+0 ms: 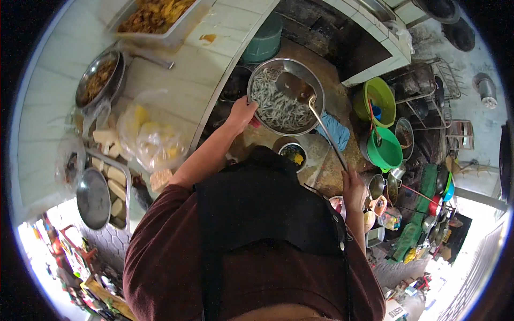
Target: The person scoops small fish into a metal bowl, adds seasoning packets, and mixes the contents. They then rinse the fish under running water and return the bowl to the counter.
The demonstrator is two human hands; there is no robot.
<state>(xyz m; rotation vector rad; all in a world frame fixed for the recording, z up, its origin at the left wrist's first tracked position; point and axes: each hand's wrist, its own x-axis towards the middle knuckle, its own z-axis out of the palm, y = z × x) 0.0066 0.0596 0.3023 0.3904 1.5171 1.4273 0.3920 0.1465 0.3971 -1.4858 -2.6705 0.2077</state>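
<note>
My left hand (242, 113) grips the near-left rim of a round metal bowl (299, 67). Inside it lies a heap of small, silvery-grey pieces that look like tiny fish (277, 104). A long-handled metal wok spatula (328, 134) reaches into the bowl, its broad blade resting over the heap on the far side. The end of its handle is in my right hand (354, 190), low and to the right. Beneath the bowl's right edge a blue cloth (336, 130) shows. Nearer my body stands a small pot (304, 164) with dark and yellow contents.
Left is a tiled counter (192, 72) bearing a plastic tub of fried food (176, 30), a metal bowl of food (116, 80) and a plastic bag (154, 136). Green basins (387, 152) stand to the right. A dark green bin (263, 40) is beyond the bowl.
</note>
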